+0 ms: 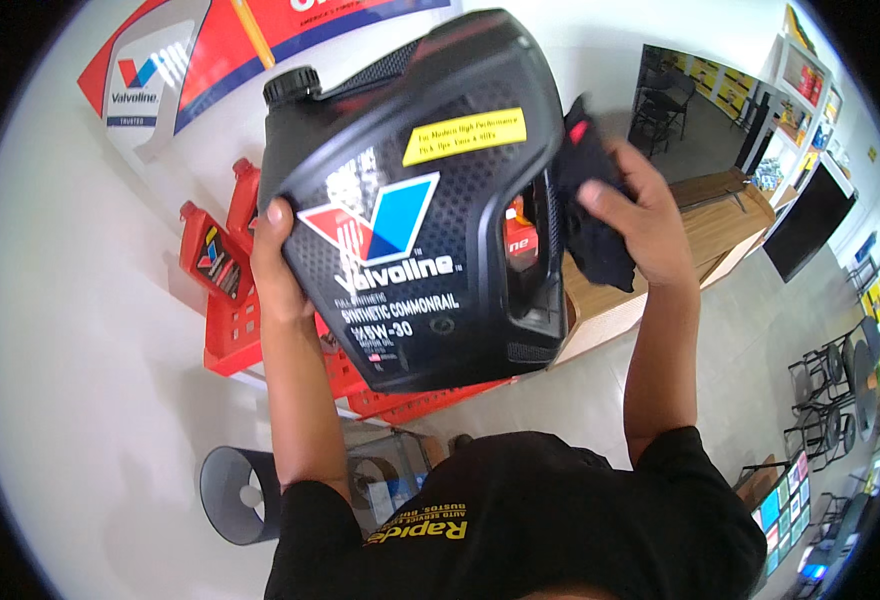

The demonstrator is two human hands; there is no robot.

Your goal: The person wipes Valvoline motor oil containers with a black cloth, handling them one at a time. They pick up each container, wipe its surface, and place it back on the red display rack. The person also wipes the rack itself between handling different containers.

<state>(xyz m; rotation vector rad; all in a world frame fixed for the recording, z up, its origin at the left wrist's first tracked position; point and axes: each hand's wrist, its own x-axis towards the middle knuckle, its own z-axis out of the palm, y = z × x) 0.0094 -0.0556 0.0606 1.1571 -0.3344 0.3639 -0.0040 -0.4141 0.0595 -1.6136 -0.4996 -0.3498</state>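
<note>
At far left, red bottles (212, 258) are showing above a red rack (230, 335). The left hand (282, 268) is gripping the left edge of a black jug (430, 260), which is tilting mid-frame. The right hand (646, 215) is clutching a black cloth (592, 222) beside the jug's handle.

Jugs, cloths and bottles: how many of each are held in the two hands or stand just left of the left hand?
Black jug, in the left hand: 1
Black cloth, in the right hand: 1
Red bottles, one partly hidden: 2
Total: 4
</note>
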